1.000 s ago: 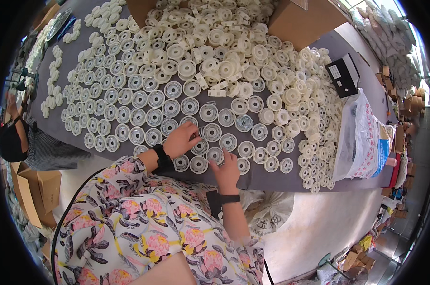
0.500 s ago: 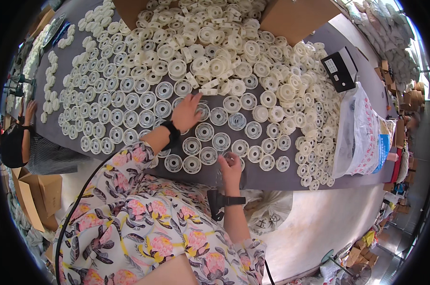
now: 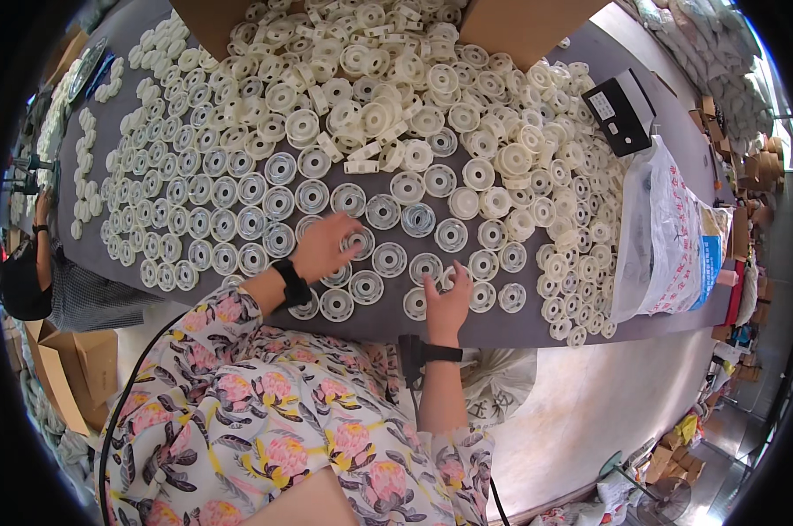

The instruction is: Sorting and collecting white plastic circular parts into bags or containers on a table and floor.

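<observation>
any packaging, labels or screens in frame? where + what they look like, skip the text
Black box: far right of the grey table, rectangular, with a white label panel on top.
Plastic bag: right table end, clear and white, red print, blue patch low on its side.
Cardboard boxes: far table edge, brown, open.
Cardboard carton: floor at left, brown, open.
No screens visible.

Both hands (image 3: 326, 248) (image 3: 449, 302) rest flat on white plastic discs (image 3: 388, 259) covering a grey table (image 3: 502, 329)

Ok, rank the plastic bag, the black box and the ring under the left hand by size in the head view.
1. plastic bag
2. black box
3. ring under the left hand, smallest
</observation>
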A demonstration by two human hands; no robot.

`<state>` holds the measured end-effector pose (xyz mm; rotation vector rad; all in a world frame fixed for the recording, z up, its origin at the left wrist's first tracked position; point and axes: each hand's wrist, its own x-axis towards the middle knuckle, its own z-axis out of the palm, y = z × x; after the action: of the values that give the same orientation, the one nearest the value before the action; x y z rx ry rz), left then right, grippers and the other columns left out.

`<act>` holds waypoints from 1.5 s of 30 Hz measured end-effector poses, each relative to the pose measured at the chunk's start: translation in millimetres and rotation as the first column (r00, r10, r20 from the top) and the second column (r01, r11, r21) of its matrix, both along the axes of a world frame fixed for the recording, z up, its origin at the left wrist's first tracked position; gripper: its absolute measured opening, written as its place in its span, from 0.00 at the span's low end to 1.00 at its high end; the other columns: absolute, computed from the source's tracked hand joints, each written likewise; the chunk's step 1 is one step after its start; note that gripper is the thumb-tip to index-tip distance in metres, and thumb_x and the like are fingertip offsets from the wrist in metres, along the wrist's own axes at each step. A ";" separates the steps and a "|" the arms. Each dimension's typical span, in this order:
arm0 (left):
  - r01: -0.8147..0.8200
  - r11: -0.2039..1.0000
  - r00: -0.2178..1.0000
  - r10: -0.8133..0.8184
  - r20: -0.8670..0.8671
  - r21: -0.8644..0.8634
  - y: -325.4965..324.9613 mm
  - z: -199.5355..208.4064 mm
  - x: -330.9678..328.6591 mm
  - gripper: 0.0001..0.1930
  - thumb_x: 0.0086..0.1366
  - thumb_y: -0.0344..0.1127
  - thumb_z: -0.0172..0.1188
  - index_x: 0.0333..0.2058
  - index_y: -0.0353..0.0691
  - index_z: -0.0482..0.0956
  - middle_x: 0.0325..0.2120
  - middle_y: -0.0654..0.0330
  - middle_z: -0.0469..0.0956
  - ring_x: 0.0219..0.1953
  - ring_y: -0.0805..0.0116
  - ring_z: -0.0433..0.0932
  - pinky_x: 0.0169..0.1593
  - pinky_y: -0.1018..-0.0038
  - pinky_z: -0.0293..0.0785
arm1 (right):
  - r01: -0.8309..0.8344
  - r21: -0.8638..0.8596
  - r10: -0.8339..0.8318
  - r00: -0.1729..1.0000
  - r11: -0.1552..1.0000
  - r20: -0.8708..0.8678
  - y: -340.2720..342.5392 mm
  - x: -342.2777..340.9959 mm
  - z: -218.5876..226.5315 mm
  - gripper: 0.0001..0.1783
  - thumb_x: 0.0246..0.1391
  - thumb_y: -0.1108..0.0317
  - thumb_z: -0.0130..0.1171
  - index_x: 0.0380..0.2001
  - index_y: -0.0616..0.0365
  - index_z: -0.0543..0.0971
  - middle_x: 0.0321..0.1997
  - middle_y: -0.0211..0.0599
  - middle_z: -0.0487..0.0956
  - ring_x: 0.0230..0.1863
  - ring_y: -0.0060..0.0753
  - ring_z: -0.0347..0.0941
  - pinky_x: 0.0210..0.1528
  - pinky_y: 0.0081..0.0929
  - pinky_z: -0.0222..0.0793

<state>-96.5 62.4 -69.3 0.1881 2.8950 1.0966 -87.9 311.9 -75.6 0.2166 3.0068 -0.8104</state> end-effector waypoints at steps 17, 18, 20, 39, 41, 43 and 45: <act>-0.088 0.655 0.857 -0.334 0.392 0.750 89.1 -1.6 26.0 0.22 0.54 0.36 0.62 0.47 0.35 0.70 0.36 0.58 0.76 0.34 0.71 0.76 0.38 0.78 0.74 | 0.581 -0.813 -0.082 0.810 -0.028 0.581 -3.6 51.6 15.1 0.16 0.56 0.68 0.51 0.47 0.62 0.70 0.41 0.32 0.74 0.40 0.21 0.70 0.38 0.20 0.68; -0.084 0.659 0.856 -0.336 0.393 0.747 87.0 -7.5 26.1 0.22 0.54 0.36 0.62 0.47 0.35 0.70 0.36 0.58 0.76 0.34 0.71 0.76 0.38 0.78 0.74 | 0.566 -0.823 -0.144 0.811 -0.058 0.568 -2.6 52.6 14.7 0.16 0.55 0.69 0.53 0.47 0.62 0.70 0.40 0.31 0.74 0.38 0.21 0.71 0.37 0.19 0.68; -0.605 0.569 0.366 -0.423 0.829 0.557 87.2 -1.3 17.4 0.17 0.55 0.37 0.62 0.41 0.36 0.73 0.29 0.62 0.76 0.27 0.77 0.75 0.31 0.83 0.71 | 0.536 -0.842 -0.246 0.825 0.059 0.508 4.6 53.5 16.9 0.15 0.54 0.69 0.54 0.45 0.62 0.72 0.38 0.31 0.74 0.36 0.19 0.70 0.36 0.18 0.67; 0.528 0.845 0.847 -0.531 0.016 0.089 125.9 -14.1 23.8 0.12 0.51 0.25 0.54 0.37 0.41 0.71 0.37 0.55 0.70 0.39 0.54 0.71 0.41 0.64 0.68 | 0.512 -0.647 -0.432 0.852 0.565 0.296 58.7 22.2 -30.4 0.17 0.51 0.61 0.59 0.37 0.66 0.76 0.28 0.31 0.76 0.25 0.18 0.67 0.24 0.17 0.63; 0.452 0.875 0.888 -0.461 0.009 0.174 116.7 -14.9 25.7 0.13 0.50 0.25 0.55 0.37 0.41 0.72 0.37 0.55 0.71 0.41 0.55 0.71 0.44 0.63 0.67 | 0.514 -0.620 -0.387 0.857 0.593 0.340 59.9 3.5 -26.0 0.18 0.51 0.60 0.58 0.38 0.66 0.76 0.29 0.33 0.76 0.26 0.19 0.68 0.26 0.18 0.64; 0.345 0.923 0.937 -0.349 -0.008 0.168 111.6 -10.1 14.5 0.14 0.50 0.26 0.56 0.38 0.41 0.72 0.38 0.55 0.71 0.41 0.55 0.71 0.45 0.64 0.67 | 0.519 -0.589 -0.308 0.851 0.620 0.426 55.8 -11.7 -4.7 0.20 0.50 0.60 0.58 0.40 0.66 0.75 0.30 0.38 0.78 0.28 0.26 0.72 0.33 0.24 0.68; 0.179 0.970 0.983 -0.170 -0.069 0.166 106.9 -13.3 -6.9 0.17 0.49 0.28 0.59 0.41 0.42 0.71 0.40 0.55 0.71 0.44 0.55 0.70 0.48 0.62 0.65 | 0.439 -0.544 -0.298 0.895 0.715 0.331 66.9 -8.3 -33.9 0.19 0.49 0.61 0.58 0.39 0.66 0.76 0.30 0.39 0.78 0.29 0.29 0.72 0.33 0.26 0.68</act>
<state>-103.5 169.3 -82.7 0.4761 2.7615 1.3264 -96.2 378.8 -109.5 0.8415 2.3478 -1.6141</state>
